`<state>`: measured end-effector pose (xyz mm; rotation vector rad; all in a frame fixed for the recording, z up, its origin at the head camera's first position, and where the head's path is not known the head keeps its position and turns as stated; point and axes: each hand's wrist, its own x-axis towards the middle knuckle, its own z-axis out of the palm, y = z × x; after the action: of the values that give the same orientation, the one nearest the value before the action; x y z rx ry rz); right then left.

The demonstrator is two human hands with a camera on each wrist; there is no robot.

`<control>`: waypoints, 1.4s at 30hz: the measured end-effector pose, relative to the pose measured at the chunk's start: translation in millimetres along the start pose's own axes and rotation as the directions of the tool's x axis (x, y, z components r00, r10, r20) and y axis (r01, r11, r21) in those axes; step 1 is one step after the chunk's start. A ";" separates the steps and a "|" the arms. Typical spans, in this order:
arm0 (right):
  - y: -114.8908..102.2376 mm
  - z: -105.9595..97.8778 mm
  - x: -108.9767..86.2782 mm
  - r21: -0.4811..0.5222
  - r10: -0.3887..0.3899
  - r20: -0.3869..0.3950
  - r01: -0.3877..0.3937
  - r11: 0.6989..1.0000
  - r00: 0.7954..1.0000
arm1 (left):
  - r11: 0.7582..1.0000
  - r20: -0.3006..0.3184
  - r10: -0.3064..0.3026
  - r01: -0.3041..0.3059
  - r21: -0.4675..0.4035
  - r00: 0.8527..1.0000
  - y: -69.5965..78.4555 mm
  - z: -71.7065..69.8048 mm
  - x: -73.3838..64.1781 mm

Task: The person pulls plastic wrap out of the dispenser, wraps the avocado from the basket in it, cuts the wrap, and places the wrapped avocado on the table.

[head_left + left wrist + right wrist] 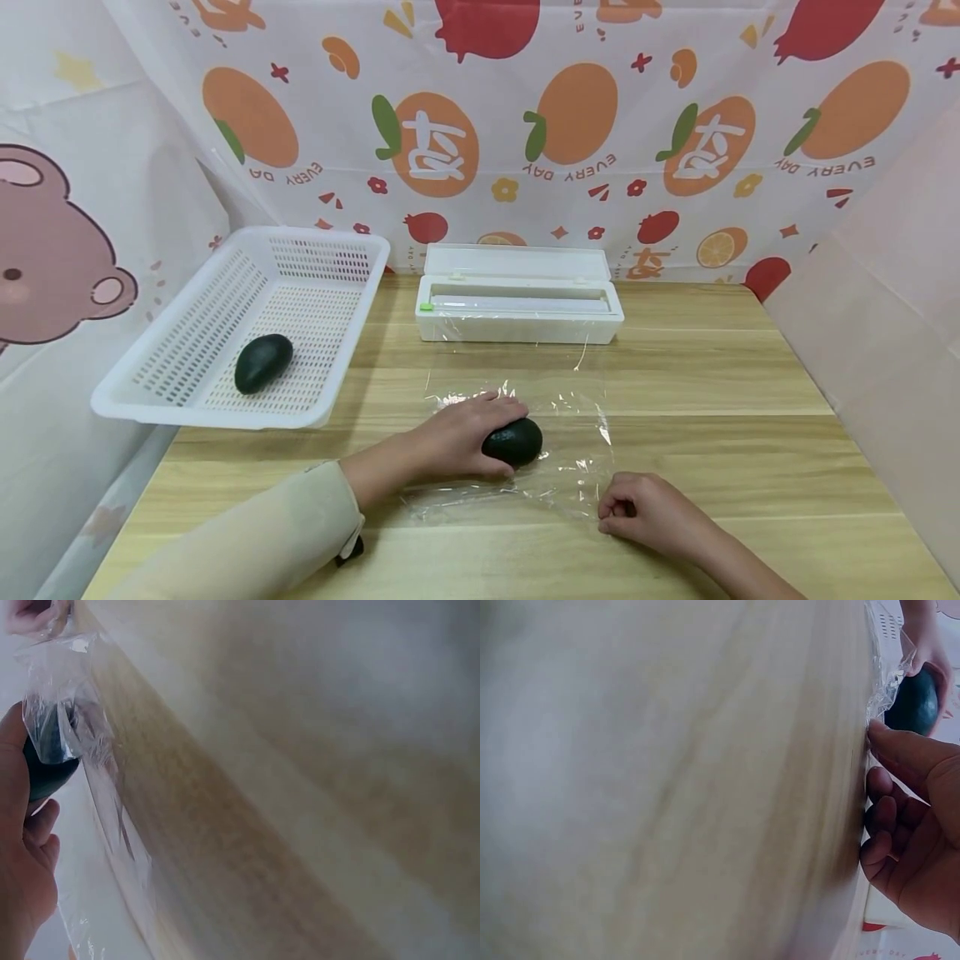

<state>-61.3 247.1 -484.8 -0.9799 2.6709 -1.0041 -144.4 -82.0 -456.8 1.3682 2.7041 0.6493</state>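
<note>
**Head view: left hand (465, 437) curled round a dark green, egg-shaped fruit (519, 443), right hand (651, 512) pinching the film**

From my remote seat I see the left hand gripping the fruit from its left side, fingers over the far side and thumb along the near side. The fruit's rounded right end pokes out past the grip, while its left end is hidden under the palm. It sits on a crinkled sheet of clear plastic film (573, 437) spread over the pale wood-grain table (712, 379).

Nearer the table's front edge and to the right, well apart from the fruit, the right hand has thumb and forefinger together at the film's near right corner; my right wrist view shows the pinch at the film's edge, the other fingers curled in. On the left wrist view, a fold of film stands in front of part of the fruit.

Farther back, the film runs to a white rectangular dispenser box (517, 331), its lid tilted up against the fruit-print cloth (502, 75). Off to the left I have a white perforated plastic basket (210, 417) with a second dark green fruit (262, 364) inside. A cream sleeve (277, 525) covers the left forearm.
</note>
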 end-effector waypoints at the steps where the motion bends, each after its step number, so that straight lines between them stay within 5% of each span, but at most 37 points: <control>1: -0.2 0.0 0.0 0.002 -0.002 0.002 0.002 1.000 1.000 | 1.000 0.011 -0.005 0.005 0.001 1.000 0.1 0.1 0.0; 17: 0.2 -0.6 0.1 -0.026 -0.015 -0.001 0.015 1.000 1.000 | 1.000 0.033 0.005 -0.005 -0.016 0.999 -1.5 -0.3 -1.6; 33: -2.8 -1.7 3.6 -0.012 0.016 -0.044 -0.017 1.000 0.999 | 0.997 0.070 -0.071 0.073 -0.037 0.995 5.2 -4.0 -5.5; 42: -22.3 9.3 28.5 -0.180 -0.175 -0.095 0.156 0.971 0.980 | 0.996 0.053 -0.072 0.074 -0.048 0.996 6.0 -1.5 -5.7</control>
<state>-68.8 211.9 -475.0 -1.2347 2.8445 -0.8929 -136.7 -83.8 -454.0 1.2508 2.6647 0.6615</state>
